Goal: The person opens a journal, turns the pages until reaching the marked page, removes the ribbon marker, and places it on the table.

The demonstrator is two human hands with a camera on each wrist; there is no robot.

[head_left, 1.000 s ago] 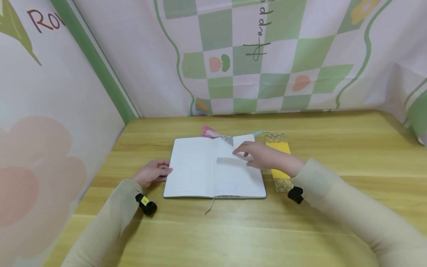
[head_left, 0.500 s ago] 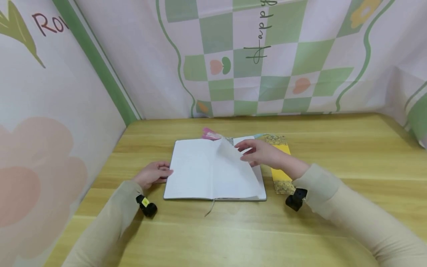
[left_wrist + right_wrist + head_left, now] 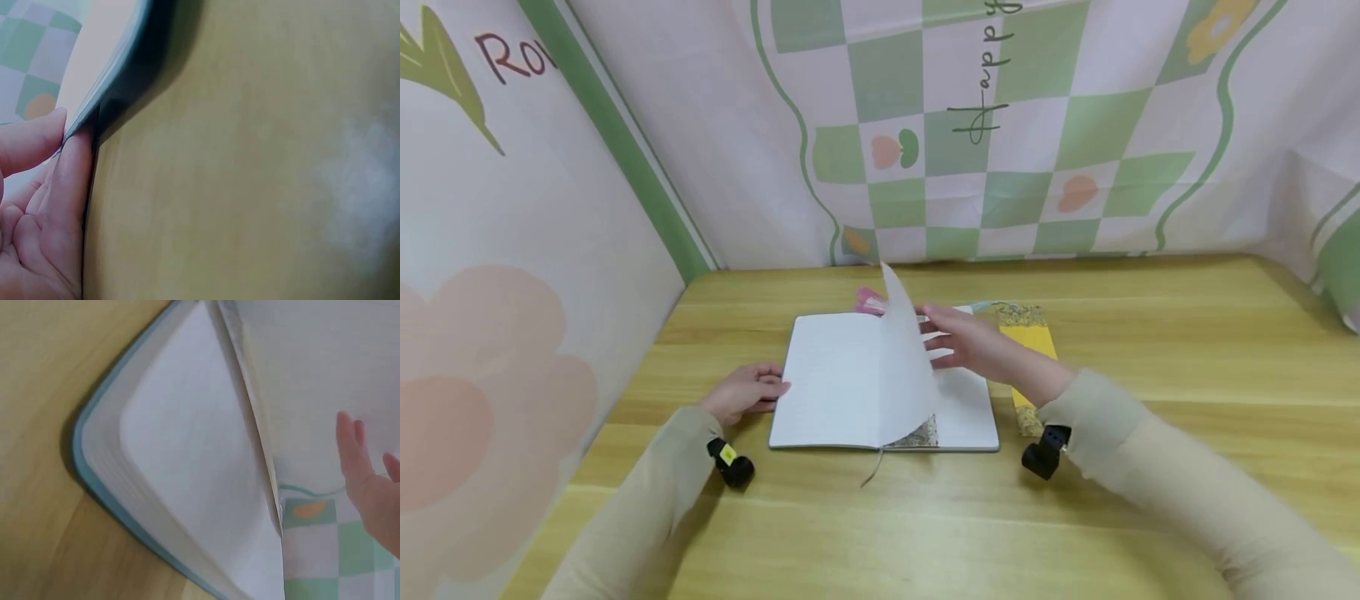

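Note:
An open notebook [image 3: 831,383] with blank-looking white pages lies on the wooden table. My left hand [image 3: 745,392] pinches its left edge; in the left wrist view the thumb [image 3: 34,140] is on top and a finger is underneath. From the right half a page [image 3: 904,358] stands up, curving toward the spine. Behind it my right hand [image 3: 970,337] has its fingers extended against or close to the page; the right wrist view does not settle contact. A grey patterned strip [image 3: 922,435] shows under the lifted page, mostly hidden by it.
Beside the notebook lies a yellow bookmark [image 3: 1030,340] with patterned ends and a pale blue ribbon, partly behind the right wrist. A pink tassel-like piece [image 3: 870,302] sticks out past the top edge. The notebook's ribbon [image 3: 872,468] trails onto the table. Printed curtains hang behind.
The page has risen from nearly flat on the right to upright, swinging left. My right hand moved slightly left with it, uncovering the patterned strip's lower end. The left hand stays put.

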